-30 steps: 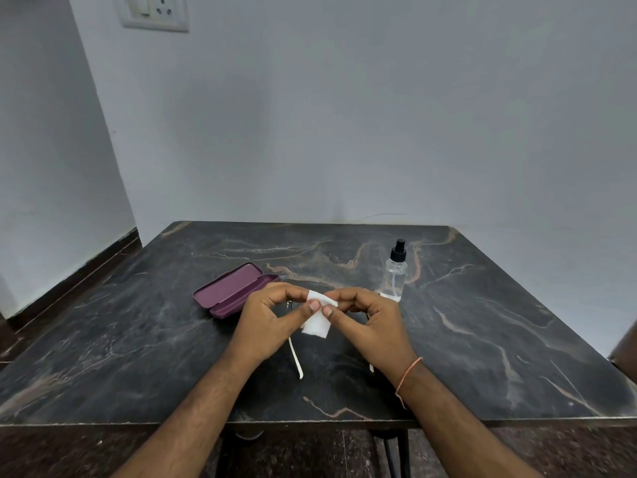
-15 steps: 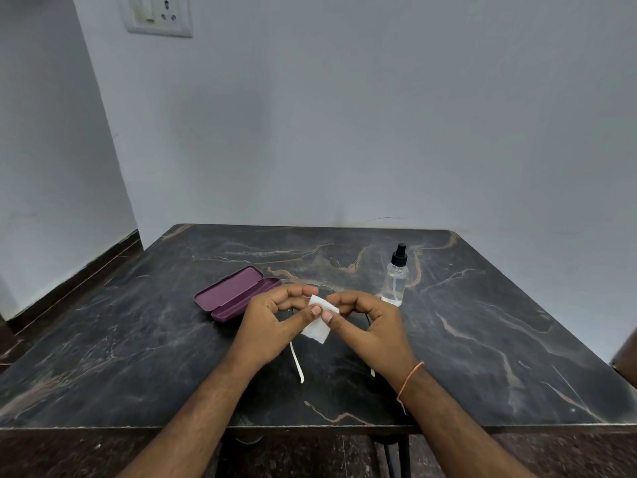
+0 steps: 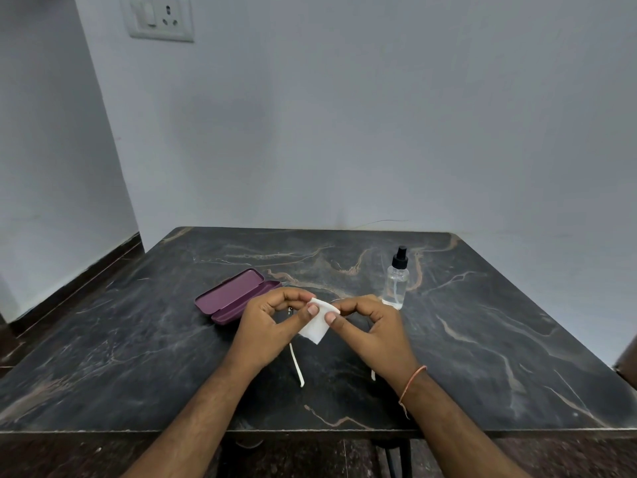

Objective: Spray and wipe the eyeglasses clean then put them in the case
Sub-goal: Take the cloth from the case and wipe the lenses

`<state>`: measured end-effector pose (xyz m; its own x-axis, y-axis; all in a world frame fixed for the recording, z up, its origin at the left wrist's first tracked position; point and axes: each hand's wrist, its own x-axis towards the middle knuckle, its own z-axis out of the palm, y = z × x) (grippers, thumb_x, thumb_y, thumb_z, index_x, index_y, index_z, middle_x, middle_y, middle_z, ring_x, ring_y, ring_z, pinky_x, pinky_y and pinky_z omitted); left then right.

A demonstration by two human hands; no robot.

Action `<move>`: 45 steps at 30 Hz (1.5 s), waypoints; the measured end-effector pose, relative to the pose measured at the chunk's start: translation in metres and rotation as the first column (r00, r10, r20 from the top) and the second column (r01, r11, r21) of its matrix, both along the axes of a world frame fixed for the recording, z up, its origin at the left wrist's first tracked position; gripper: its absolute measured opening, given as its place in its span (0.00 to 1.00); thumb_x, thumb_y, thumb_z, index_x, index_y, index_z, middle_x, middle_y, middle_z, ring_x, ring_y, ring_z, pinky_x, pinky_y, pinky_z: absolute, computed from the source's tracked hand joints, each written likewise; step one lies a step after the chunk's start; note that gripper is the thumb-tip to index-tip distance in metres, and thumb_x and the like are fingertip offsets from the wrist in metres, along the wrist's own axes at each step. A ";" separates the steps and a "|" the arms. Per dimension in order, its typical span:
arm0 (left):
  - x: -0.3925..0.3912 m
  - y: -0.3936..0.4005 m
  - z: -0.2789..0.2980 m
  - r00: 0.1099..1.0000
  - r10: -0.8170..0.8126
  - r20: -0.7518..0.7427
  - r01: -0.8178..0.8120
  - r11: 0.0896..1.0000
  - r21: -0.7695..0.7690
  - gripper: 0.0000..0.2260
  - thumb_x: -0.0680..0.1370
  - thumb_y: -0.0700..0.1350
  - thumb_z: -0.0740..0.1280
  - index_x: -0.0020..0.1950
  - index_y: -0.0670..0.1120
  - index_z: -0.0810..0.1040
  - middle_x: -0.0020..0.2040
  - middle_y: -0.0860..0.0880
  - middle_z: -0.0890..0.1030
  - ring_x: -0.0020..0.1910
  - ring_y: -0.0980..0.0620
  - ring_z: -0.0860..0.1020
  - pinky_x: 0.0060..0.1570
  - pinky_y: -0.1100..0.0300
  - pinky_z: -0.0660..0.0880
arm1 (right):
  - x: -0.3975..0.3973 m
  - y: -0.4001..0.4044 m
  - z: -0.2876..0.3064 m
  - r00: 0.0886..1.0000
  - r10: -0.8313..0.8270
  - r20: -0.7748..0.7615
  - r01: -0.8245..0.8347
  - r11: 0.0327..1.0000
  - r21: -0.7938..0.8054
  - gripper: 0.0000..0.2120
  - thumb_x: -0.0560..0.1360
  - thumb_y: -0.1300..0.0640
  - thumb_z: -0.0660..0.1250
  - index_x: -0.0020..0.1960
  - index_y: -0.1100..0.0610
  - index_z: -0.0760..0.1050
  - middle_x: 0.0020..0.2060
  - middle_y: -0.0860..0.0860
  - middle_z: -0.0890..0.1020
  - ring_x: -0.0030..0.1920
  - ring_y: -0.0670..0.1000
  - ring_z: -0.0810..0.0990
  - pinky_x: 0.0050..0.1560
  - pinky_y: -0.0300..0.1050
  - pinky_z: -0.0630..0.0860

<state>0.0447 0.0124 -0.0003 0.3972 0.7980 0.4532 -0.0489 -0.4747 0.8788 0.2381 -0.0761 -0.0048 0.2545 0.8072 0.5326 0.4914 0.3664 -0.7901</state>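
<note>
Your left hand (image 3: 272,326) and right hand (image 3: 370,327) meet just on the near side of the case (image 3: 238,295), fingers curled in. Both pinch the white wipe (image 3: 315,327) between thumb and fingertips, and the eyeglasses (image 3: 297,365) sit inside that same grip, mostly hidden. Only the two pale temple arms show, trailing back from your hands toward the table's (image 3: 482,339) near edge, so the frame's width likely runs left-right across both hands. The case lies open, just beyond and left of your left hand, its long axis slanting away toward the far left. Left hand is the nearer one to it. Spray bottle (image 3: 396,281) stands upright well right of the case, just beyond your right hand. Judgement: wiping underway; casing the glasses means folding the temples, then turning the frame onto the case's slant.
</note>
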 end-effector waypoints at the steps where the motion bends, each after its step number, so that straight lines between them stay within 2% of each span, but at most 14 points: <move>1: 0.000 0.000 0.000 1.000 -0.016 0.001 0.016 1.000 -0.007 0.14 0.74 0.52 0.77 0.58 0.51 0.88 0.50 0.53 0.91 0.55 0.55 0.88 0.58 0.59 0.81 | 0.000 0.000 -0.001 1.000 -0.002 0.004 0.002 1.000 0.004 0.05 0.76 0.51 0.78 0.52 0.47 0.88 0.47 0.43 0.88 0.54 0.49 0.84 0.58 0.54 0.81; 5: -0.001 0.000 -0.001 0.998 -0.049 -0.049 0.049 0.999 -0.008 0.15 0.77 0.50 0.77 0.64 0.52 0.87 0.51 0.52 0.91 0.57 0.54 0.88 0.63 0.53 0.82 | 0.000 -0.001 0.001 1.000 0.004 -0.023 -0.004 1.000 0.023 0.05 0.76 0.48 0.76 0.50 0.47 0.88 0.47 0.45 0.88 0.54 0.50 0.85 0.58 0.55 0.81; 8: -0.002 0.001 0.000 0.999 -0.008 -0.052 0.008 1.000 0.006 0.08 0.76 0.53 0.76 0.54 0.57 0.91 0.52 0.55 0.90 0.56 0.54 0.87 0.61 0.53 0.83 | -0.001 0.000 0.003 0.999 0.008 -0.050 -0.007 1.000 0.025 0.07 0.75 0.46 0.74 0.49 0.47 0.87 0.46 0.46 0.88 0.53 0.50 0.85 0.57 0.57 0.82; 10: -0.003 0.001 0.001 0.999 0.003 -0.049 -0.002 1.000 0.013 0.06 0.75 0.54 0.76 0.50 0.58 0.91 0.50 0.56 0.89 0.54 0.54 0.86 0.59 0.55 0.81 | -0.001 0.000 0.004 0.998 0.005 -0.064 -0.003 1.000 0.022 0.04 0.77 0.49 0.75 0.48 0.49 0.87 0.45 0.47 0.88 0.52 0.51 0.85 0.57 0.57 0.82; 13: -0.001 0.000 -0.001 0.999 0.014 -0.042 -0.012 1.000 0.029 0.05 0.76 0.54 0.76 0.50 0.59 0.90 0.50 0.56 0.90 0.54 0.54 0.87 0.59 0.53 0.81 | 0.001 -0.001 0.003 0.994 0.035 -0.103 -0.033 0.999 0.019 0.01 0.78 0.57 0.76 0.49 0.54 0.86 0.45 0.49 0.88 0.51 0.52 0.86 0.56 0.53 0.83; 16: -0.001 0.001 -0.001 0.999 0.013 -0.038 -0.012 1.000 0.028 0.05 0.75 0.55 0.76 0.49 0.61 0.90 0.49 0.57 0.90 0.54 0.53 0.87 0.59 0.51 0.82 | -0.002 -0.003 0.004 0.992 0.085 -0.091 -0.087 0.996 -0.012 0.06 0.77 0.54 0.78 0.54 0.52 0.87 0.47 0.48 0.89 0.53 0.52 0.87 0.58 0.53 0.83; 18: -0.001 0.002 -0.002 0.999 0.019 -0.040 -0.017 0.999 0.037 0.05 0.75 0.55 0.76 0.49 0.60 0.90 0.50 0.57 0.90 0.54 0.53 0.87 0.60 0.51 0.82 | -0.003 -0.003 0.004 0.994 0.087 -0.073 -0.089 0.996 -0.029 0.05 0.76 0.54 0.79 0.51 0.53 0.88 0.47 0.48 0.89 0.53 0.52 0.87 0.59 0.53 0.82; 24: 0.000 0.009 -0.005 0.988 0.139 0.063 -0.139 0.990 0.002 0.07 0.84 0.43 0.71 0.57 0.53 0.88 0.51 0.55 0.90 0.54 0.59 0.87 0.58 0.65 0.80 | 0.002 0.001 0.003 0.972 -0.023 -0.232 0.033 0.999 0.038 0.05 0.75 0.50 0.77 0.46 0.51 0.84 0.44 0.53 0.88 0.49 0.54 0.88 0.53 0.66 0.84; 28: -0.006 0.017 -0.012 0.965 0.260 0.004 -0.260 0.963 0.071 0.15 0.85 0.35 0.68 0.58 0.56 0.85 0.55 0.57 0.88 0.56 0.63 0.84 0.58 0.70 0.78 | 0.005 0.001 0.001 0.948 -0.075 -0.309 0.088 0.996 0.029 0.04 0.75 0.52 0.77 0.48 0.48 0.83 0.45 0.52 0.88 0.50 0.55 0.88 0.53 0.68 0.84; 31: -0.010 0.022 -0.020 0.941 0.311 -0.131 -0.276 0.933 0.231 0.22 0.81 0.28 0.66 0.60 0.54 0.85 0.59 0.59 0.84 0.56 0.62 0.82 0.54 0.76 0.74 | 0.006 0.001 0.002 0.950 -0.112 -0.292 0.127 0.991 0.032 0.06 0.77 0.56 0.77 0.49 0.45 0.83 0.45 0.50 0.88 0.50 0.54 0.87 0.53 0.64 0.85; 34: -0.011 0.025 -0.026 0.917 0.314 -0.245 -0.251 0.933 0.256 0.27 0.76 0.26 0.69 0.60 0.57 0.86 0.60 0.60 0.82 0.56 0.62 0.79 0.49 0.76 0.73 | 0.006 0.001 0.004 0.953 -0.139 -0.268 0.159 0.986 0.058 0.08 0.78 0.58 0.77 0.49 0.46 0.84 0.44 0.47 0.87 0.48 0.52 0.86 0.51 0.55 0.85; 38: -0.007 0.022 -0.025 0.915 0.258 -0.309 -0.203 0.959 0.199 0.22 0.74 0.34 0.80 0.61 0.57 0.88 0.54 0.66 0.84 0.55 0.73 0.79 0.51 0.80 0.72 | 0.005 -0.001 0.006 0.962 -0.147 -0.229 0.165 0.985 0.060 0.07 0.78 0.58 0.77 0.49 0.46 0.85 0.44 0.45 0.87 0.47 0.50 0.85 0.49 0.46 0.83; 41: -0.008 0.023 -0.025 0.915 0.267 -0.301 -0.217 0.957 0.190 0.19 0.74 0.43 0.83 0.61 0.57 0.88 0.54 0.65 0.87 0.55 0.71 0.82 0.52 0.78 0.73 | 0.002 -0.002 0.008 0.965 -0.153 -0.212 0.165 0.985 0.040 0.08 0.78 0.58 0.77 0.49 0.45 0.85 0.43 0.44 0.88 0.46 0.47 0.85 0.47 0.39 0.81; 45: -0.008 0.019 -0.021 0.921 0.309 -0.237 -0.250 0.936 0.249 0.15 0.76 0.46 0.82 0.62 0.54 0.90 0.55 0.63 0.87 0.58 0.71 0.81 0.49 0.79 0.72 | 0.001 -0.006 0.010 0.970 -0.173 -0.174 0.177 0.984 0.012 0.06 0.78 0.56 0.77 0.50 0.45 0.85 0.44 0.41 0.87 0.46 0.45 0.85 0.46 0.34 0.79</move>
<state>0.0369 0.0314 -0.0215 0.3016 0.7922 0.5306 0.3359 -0.6091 0.7185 0.2394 -0.0816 0.0048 0.4799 0.7275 0.4903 0.4081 0.3095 -0.8588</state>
